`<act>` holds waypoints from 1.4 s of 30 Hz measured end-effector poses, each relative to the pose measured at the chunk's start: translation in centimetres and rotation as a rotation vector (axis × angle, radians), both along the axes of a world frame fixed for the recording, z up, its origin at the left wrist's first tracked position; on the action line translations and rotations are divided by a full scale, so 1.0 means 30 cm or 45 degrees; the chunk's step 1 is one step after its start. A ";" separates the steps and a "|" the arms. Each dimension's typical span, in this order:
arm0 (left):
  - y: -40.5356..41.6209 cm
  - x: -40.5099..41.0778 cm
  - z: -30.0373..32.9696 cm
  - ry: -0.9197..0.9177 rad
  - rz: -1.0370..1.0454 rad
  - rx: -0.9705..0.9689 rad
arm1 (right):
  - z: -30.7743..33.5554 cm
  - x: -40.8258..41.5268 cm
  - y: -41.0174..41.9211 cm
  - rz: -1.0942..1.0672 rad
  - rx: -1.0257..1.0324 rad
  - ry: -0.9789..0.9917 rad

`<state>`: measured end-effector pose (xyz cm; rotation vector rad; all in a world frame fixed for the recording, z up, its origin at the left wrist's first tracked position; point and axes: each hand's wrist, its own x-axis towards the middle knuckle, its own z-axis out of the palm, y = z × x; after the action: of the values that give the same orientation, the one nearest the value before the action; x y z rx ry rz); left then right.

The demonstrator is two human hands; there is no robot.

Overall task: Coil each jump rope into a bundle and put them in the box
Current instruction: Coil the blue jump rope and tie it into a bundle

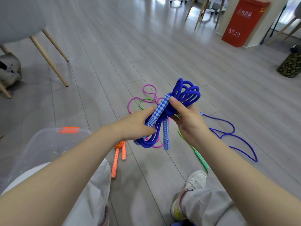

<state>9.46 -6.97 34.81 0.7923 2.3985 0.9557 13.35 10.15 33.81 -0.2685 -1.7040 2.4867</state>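
A coiled blue jump rope (185,93) with blue-and-white checked handles hangs in the air between both hands. My left hand (136,124) grips one handle and the lower loops. My right hand (187,118) pinches the bundle's middle, thumb on the upper handle. A clear plastic box (48,144) with an orange latch stands at my left knee. On the floor lie an orange rope (119,152) beside the box, a pink rope (146,95), a green rope (201,158) and a purple rope (236,137).
A grey chair with wooden legs (48,51) stands at the left. A red fire-equipment cabinet (242,22) is far right, and a dark patterned stool (290,64) at the right edge. My legs and white shoe (195,180) fill the bottom.
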 end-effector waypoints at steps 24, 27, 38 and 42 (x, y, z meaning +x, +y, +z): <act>0.023 0.019 0.007 -0.036 0.045 0.107 | 0.053 -0.050 0.140 -0.432 -0.470 -0.036; 0.017 0.024 0.014 0.009 -0.002 0.063 | 0.058 -0.059 0.164 -0.468 -0.460 -0.064; 0.025 0.028 0.014 0.097 -0.091 -0.051 | 0.137 -0.047 0.307 -0.611 -0.569 -0.166; 0.009 0.033 0.019 0.036 -0.131 -0.131 | 0.162 -0.034 0.366 -0.739 -0.671 -0.184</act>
<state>10.44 -6.71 35.37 0.8866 2.3841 0.7792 12.31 21.13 38.68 -0.8638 -0.7920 2.4244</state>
